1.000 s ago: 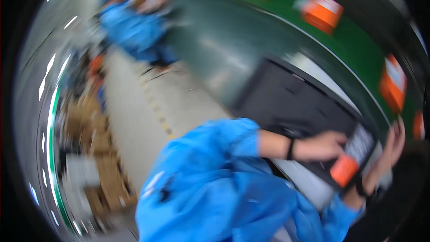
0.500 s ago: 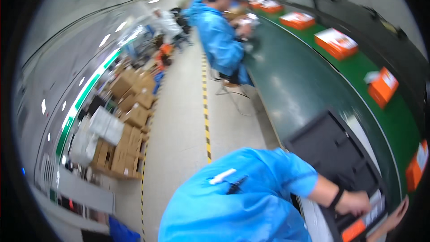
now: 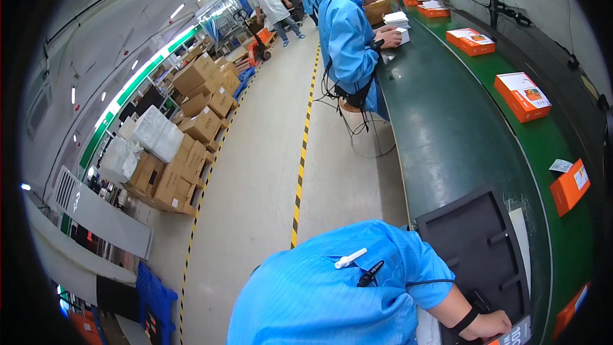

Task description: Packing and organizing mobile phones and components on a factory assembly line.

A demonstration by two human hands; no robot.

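Note:
My left hand (image 3: 488,326), with a black band round its wrist, is at the lower right over the near end of a black tray (image 3: 469,230). Its fingers are closed on the edge of a box (image 3: 516,333) with a dark grey face, pale print and a bit of orange. The picture's lower edge cuts off most of that box. Beside the hand, inside the tray, lies a small black object (image 3: 479,301) whose kind I cannot make out. My right hand is out of view.
The tray rests on a long green-topped table (image 3: 440,128). Beyond it, a green conveyor (image 3: 491,83) carries several orange boxes (image 3: 522,97). A co-worker in blue (image 3: 351,38) handles white papers farther up the table. Stacked cartons (image 3: 204,124) stand left across the aisle.
The view has swung, so the tray and my left hand sit lower. My right hand, at the lower right before, has left the picture. The co-worker's hands now rest on the table.

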